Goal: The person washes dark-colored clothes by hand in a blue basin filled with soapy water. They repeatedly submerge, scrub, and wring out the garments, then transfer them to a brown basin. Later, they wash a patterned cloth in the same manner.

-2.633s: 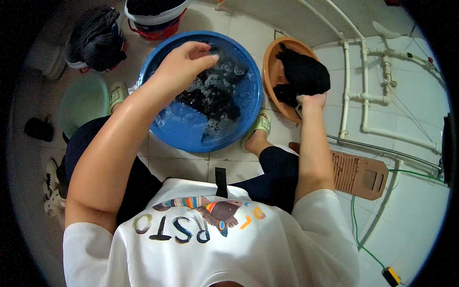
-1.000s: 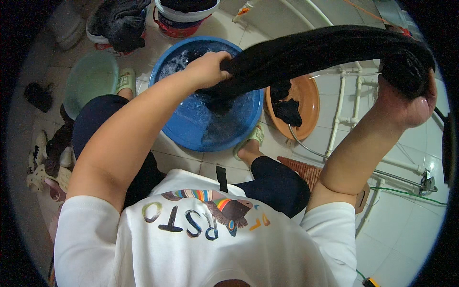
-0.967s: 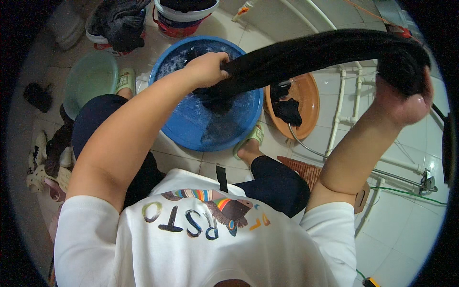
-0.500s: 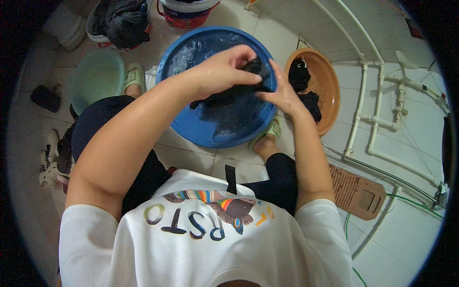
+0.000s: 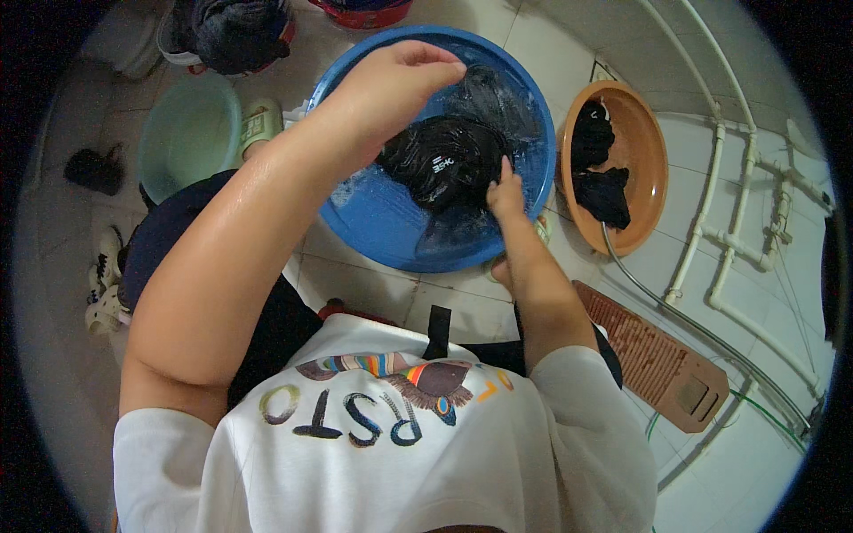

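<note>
A wet black garment with a small white print lies bunched in the water of a blue basin. My right hand is at the garment's right edge, its fingers closed on the dark cloth. Above the far part of the basin is my left hand, thumb and fingertips drawn together. Dark wet cloth spreads in the water just past those fingertips; whether they pinch any of it is hidden.
An orange basin holding black clothes stands at the right, a brown washboard nearer. At the left is a pale green basin; beyond it, a bucket heaped with dark clothes. White pipes and a hose run along the right.
Both hands were together over the basin, holding up black cloth. Now they are apart: the left is farther up, the right is down at the garment, which lies spread in the water.
</note>
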Tool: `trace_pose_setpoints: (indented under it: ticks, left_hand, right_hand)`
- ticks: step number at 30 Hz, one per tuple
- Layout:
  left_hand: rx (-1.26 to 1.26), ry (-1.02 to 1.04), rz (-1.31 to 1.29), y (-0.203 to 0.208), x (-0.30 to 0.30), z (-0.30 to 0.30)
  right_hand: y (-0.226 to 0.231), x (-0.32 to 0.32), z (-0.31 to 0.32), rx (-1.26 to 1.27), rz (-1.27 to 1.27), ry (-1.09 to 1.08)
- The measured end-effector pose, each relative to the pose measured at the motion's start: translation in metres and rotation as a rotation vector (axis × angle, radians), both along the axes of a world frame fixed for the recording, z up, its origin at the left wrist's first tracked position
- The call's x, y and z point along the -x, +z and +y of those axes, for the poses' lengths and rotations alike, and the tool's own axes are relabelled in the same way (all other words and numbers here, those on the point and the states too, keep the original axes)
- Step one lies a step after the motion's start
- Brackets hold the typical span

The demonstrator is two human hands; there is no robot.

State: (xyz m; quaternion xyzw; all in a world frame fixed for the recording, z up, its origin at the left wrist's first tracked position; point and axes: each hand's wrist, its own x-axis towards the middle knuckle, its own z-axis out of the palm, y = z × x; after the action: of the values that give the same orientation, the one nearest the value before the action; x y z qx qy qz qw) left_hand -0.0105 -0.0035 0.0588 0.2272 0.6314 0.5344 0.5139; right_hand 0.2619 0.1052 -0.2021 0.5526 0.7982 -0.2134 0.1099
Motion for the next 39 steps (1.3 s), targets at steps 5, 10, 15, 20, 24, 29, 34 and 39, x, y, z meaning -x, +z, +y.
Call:
trace_pose_setpoints:
  ticks: [5,10,15,20,24,29,34,39]
  left_hand:
    - [0.046,-0.093,0.028,-0.001,0.001,-0.007]
    - [0.054,-0.198,0.113,0.009,-0.003,-0.011]
    - [0.009,-0.325,0.439,-0.021,-0.005,-0.007]
    - [0.07,-0.493,0.76,-0.036,-0.007,0.0]
    - [0.202,-0.635,0.872,-0.036,-0.011,-0.002]
    - [0.003,-0.258,1.132,-0.054,-0.028,-0.013]
    - [-0.089,-0.339,0.235,-0.04,-0.025,0.005]
    - [-0.069,-0.044,-0.252,0.002,-0.025,0.007]
  right_hand:
    - [-0.018,0.009,-0.047,0.303,-0.373,0.314]
    - [-0.028,-0.002,-0.02,0.465,-0.354,0.492]
    - [-0.015,0.008,-0.009,0.281,0.456,-0.753]
    - [0.152,0.054,0.006,0.461,0.817,-0.448]
    - [0.281,0.068,-0.02,0.543,1.237,-0.326]
    - [0.362,0.077,-0.059,0.682,1.594,-0.172]
    - [0.37,0.062,-0.053,0.594,1.7,-0.091]
    - [0.305,0.031,0.005,0.441,1.471,-0.381]
